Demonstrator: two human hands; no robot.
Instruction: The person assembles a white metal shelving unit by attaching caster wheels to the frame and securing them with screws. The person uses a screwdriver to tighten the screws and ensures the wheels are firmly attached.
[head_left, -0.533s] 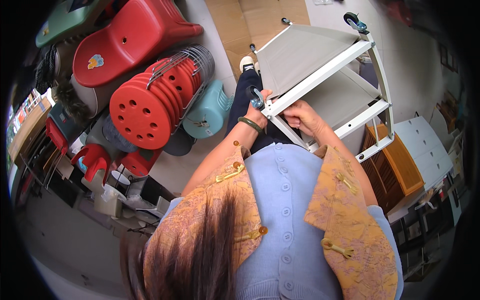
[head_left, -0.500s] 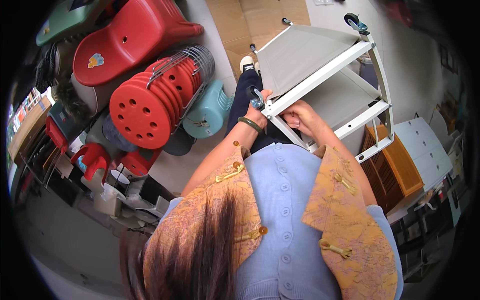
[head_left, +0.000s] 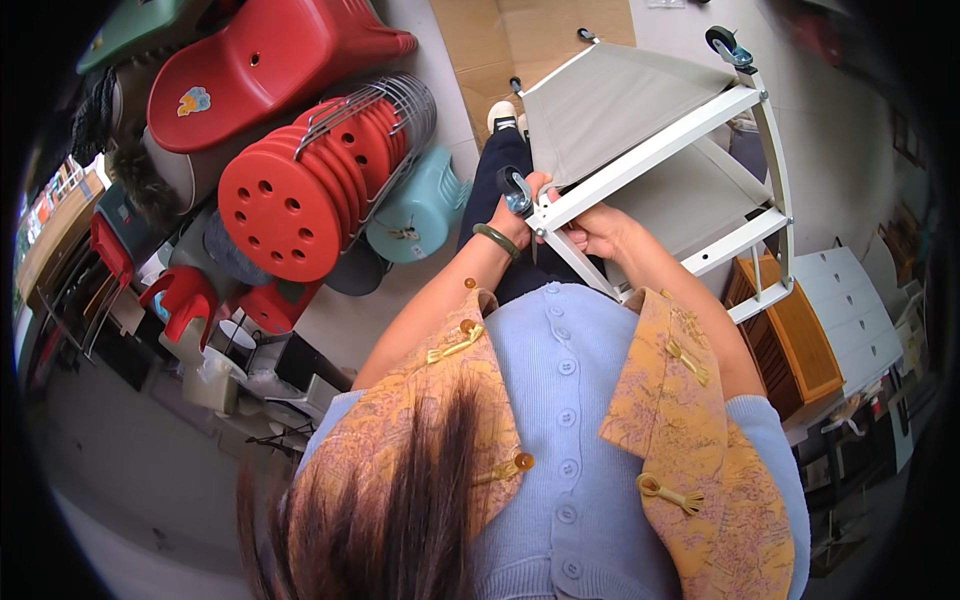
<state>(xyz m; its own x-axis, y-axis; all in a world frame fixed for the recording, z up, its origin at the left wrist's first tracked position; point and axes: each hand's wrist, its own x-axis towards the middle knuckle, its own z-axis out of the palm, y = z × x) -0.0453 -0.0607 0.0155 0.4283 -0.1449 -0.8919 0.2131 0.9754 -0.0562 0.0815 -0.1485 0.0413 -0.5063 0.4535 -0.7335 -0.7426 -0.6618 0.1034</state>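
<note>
Pale floor [head_left: 830, 160] of a crowded room, with a brown cardboard sheet [head_left: 530, 40] spread at twelve o'clock. Wheeled rack [head_left: 650, 155], reaching from near the centre of the view toward one to two o'clock, tilted in front of the person. Its frame is of white bars, one upright curved; two grey fabric panels stretch between them. Silver bolts mark the joints, and a round hole shows in the nearer bar. Four black wheels are visible, the nearest beside the left hand [head_left: 508, 224]. That hand is curled around the rack's nearest corner, its fingers partly hidden by the wheel. The right hand [head_left: 605, 230], half closed, meets the same corner at its four o'clock side, fingertips bent beneath the bar; whether it also grips a small part cannot be told. Labels: at ten to eleven o'clock, a red chair [head_left: 275, 75] bears a yellow-and-blue picture sticker [head_left: 194, 101]; nearer the centre, beside stacked red stools [head_left: 280, 218], a teal stool [head_left: 425, 210] carries a printed design too small to make out.
</note>
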